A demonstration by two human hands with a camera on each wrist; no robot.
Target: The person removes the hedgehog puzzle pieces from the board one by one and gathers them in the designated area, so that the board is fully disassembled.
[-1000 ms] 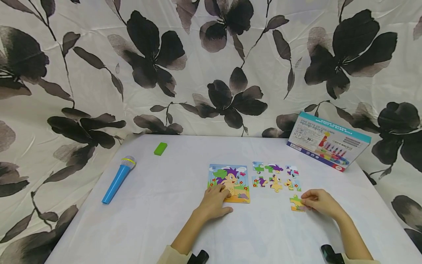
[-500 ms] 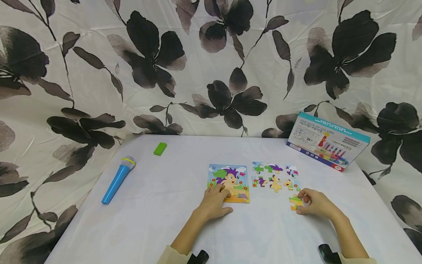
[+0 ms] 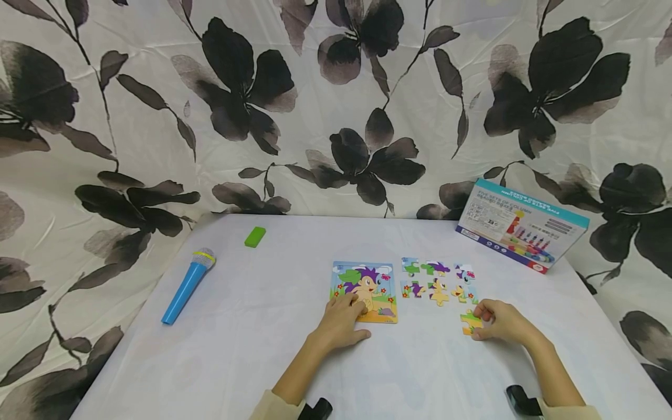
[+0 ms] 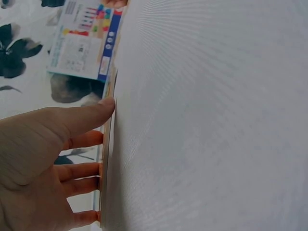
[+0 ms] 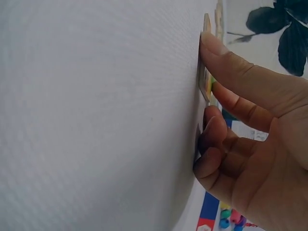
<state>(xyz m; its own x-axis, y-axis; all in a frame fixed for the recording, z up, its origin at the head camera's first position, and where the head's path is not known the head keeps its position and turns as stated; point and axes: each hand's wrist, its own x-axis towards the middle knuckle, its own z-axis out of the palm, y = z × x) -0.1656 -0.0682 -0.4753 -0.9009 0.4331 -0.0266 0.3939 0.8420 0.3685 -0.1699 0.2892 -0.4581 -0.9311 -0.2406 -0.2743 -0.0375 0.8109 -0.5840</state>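
Note:
In the head view the left hand (image 3: 340,322) rests on the lower left of a square hedgehog picture board (image 3: 385,291), its thumb on the white table. In the left wrist view the fingers of that hand (image 4: 53,163) lie spread on the board's edge. The right hand (image 3: 506,322) pinches a yellow-green puzzle piece (image 3: 469,325) lying on the table, thumb at its near edge and index finger at its far side. In the right wrist view the other fingers of this hand (image 5: 250,130) are curled against the tabletop.
Several loose puzzle pieces (image 3: 438,291) lie in two rows right of the board. A printed box (image 3: 522,227) leans at the back right. A blue toy microphone (image 3: 189,286) and a green block (image 3: 255,237) are at the left on the white table (image 3: 252,326).
The right hand has shifted slightly left, its thumb and index finger now spread across the piece instead of together at its right edge. The left hand has stayed still on the board.

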